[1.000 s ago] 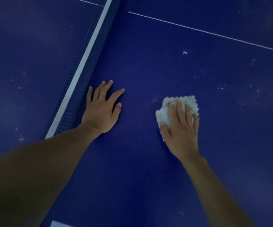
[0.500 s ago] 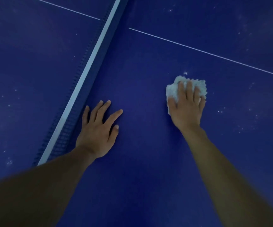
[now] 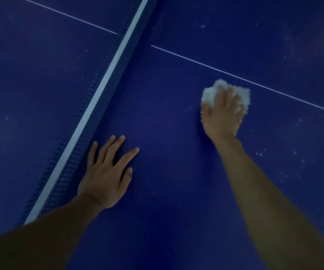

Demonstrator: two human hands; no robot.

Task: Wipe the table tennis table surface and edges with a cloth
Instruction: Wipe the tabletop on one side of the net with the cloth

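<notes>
The dark blue table tennis table (image 3: 167, 191) fills the view. My right hand (image 3: 222, 115) presses a crumpled white cloth (image 3: 209, 94) flat on the surface, just short of the white centre line (image 3: 274, 89); the fingers lie over the cloth and hide most of it. My left hand (image 3: 106, 172) rests flat on the table with spread, straight fingers, right beside the net (image 3: 100, 90), holding nothing.
The net with its white top band runs diagonally from lower left to upper middle. Small white specks of dust (image 3: 293, 164) dot the surface to the right of my right arm and beyond the net on the left.
My right hand has slid the cloth away from me, up toward the white centre line. My left hand stays planted by the net.
</notes>
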